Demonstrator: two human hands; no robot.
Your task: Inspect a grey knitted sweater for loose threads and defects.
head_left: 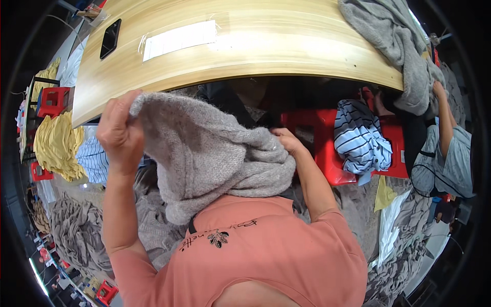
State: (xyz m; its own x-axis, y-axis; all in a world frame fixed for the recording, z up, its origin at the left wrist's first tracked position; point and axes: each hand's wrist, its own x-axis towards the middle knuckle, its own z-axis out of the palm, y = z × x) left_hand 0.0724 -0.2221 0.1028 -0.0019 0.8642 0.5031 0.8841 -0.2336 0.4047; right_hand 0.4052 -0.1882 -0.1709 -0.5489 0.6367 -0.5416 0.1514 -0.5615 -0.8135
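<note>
Two hands: both raised at mid-frame, each gripping the same grey knitted garment (209, 153).
Left hand (120, 130): centre left of the frame, fingers clenched over the garment's upper edge, lifting it above the chest.
Right hand (286, 140): just right of centre, fingers closed into the bunched folds on the garment's far side.
Grey knitted garment: centre of the frame, hanging between the hands, bulk draped down onto the salmon-pink shirt (266, 250) at lower centre.
Wooden table (255, 56): upper half of the frame, pale curved top, just beyond the hands.
Black phone (110, 38): upper left, flat on the table.
White paper sheet (179, 38): upper centre left, under clear film on the table.
Second grey garment (399, 46): upper right, heaped over the table's end.
Red stool (327, 148): right of centre, under the table's edge.
Striped cloth (360, 138): right of centre, bundled on the stool.
Yellow cloth (59, 146): left edge, piled.
Another person's arm (445, 112): far right, touching the second grey garment.
</note>
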